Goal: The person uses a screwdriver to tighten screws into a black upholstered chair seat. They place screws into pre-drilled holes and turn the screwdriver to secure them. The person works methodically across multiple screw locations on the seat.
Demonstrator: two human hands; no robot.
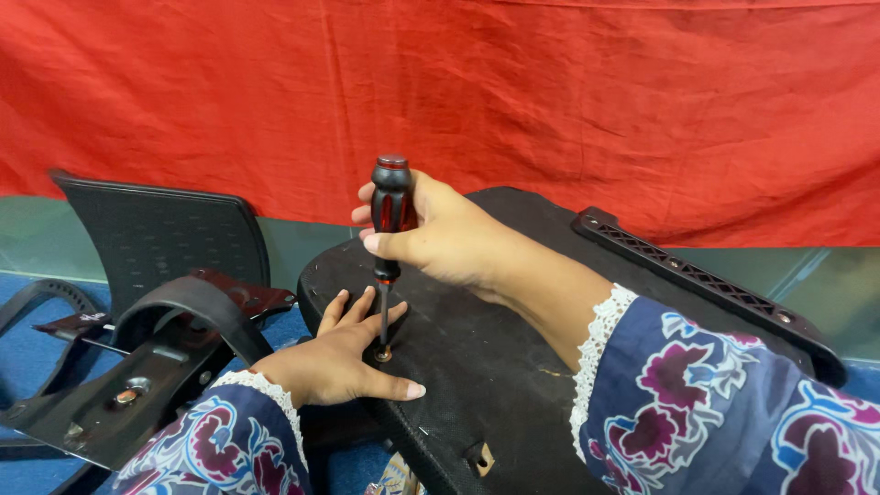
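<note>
My right hand [440,240] grips a black and red screwdriver [390,211] held upright, its tip set on a brass-coloured screw [383,353] in the underside of a black chair seat [495,367]. My left hand [341,357] lies flat on the seat with fingers spread around the screw, steadying the tip. Both forearms wear blue floral sleeves with white lace cuffs.
A black mesh chair back [174,234] leans at the left. In front of it lie a curved black armrest [197,307] and a black metal seat mechanism [110,403] on a blue floor. A long black plastic armrest bar [706,280] rests at the right. A red cloth [550,101] hangs behind.
</note>
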